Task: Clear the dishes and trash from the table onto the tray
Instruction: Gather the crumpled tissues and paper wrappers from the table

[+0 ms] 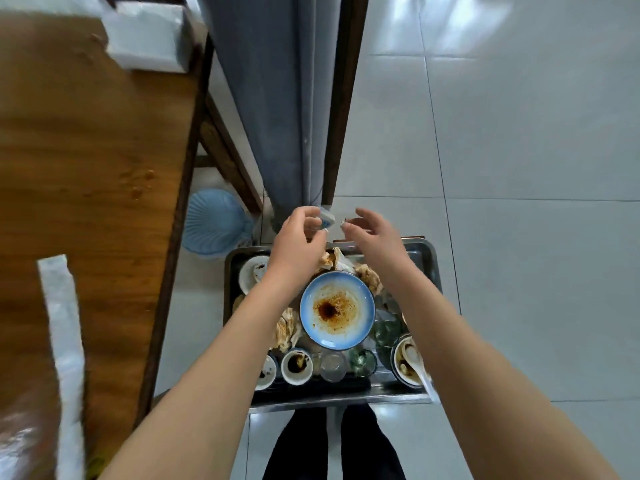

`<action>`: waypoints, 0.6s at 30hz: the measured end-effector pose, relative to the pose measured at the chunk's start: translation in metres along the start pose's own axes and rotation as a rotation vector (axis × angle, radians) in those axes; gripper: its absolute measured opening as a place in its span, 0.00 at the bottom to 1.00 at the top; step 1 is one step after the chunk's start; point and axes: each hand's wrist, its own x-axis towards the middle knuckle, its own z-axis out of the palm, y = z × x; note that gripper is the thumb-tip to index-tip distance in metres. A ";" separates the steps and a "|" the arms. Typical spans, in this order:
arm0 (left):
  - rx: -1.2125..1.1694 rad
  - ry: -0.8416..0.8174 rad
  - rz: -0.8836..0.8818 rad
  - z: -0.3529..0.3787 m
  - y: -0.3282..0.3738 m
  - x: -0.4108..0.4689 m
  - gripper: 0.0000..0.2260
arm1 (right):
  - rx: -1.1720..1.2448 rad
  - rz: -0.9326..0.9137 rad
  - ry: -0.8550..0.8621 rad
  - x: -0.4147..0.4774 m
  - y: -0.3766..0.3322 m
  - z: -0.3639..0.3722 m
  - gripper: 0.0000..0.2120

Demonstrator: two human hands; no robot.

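Observation:
A metal tray (433, 268) sits below me, loaded with a sauce-stained blue plate (337, 310), small sauce cups (296, 366), glasses (332, 367), a bowl with a spoon (408, 358) and crumpled napkins (285, 329). My left hand (298, 237) is above the tray's far edge and pinches a small white and blue object (326, 218) in its fingertips. My right hand (374, 233) hovers next to it with fingers loosely curved and nothing clearly in them.
The wooden table (86, 168) runs along the left, bearing sauce spots, a white tissue box (149, 36) at the far end and a white wrapper (62, 341) near me. A blue shell-shaped dish (213, 223) lies beyond the table's edge. Grey curtain (284, 98) ahead, tiled floor to the right.

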 end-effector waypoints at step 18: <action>-0.204 0.410 0.307 -0.132 0.164 -0.169 0.17 | 0.160 -0.362 -0.135 -0.168 -0.188 -0.037 0.30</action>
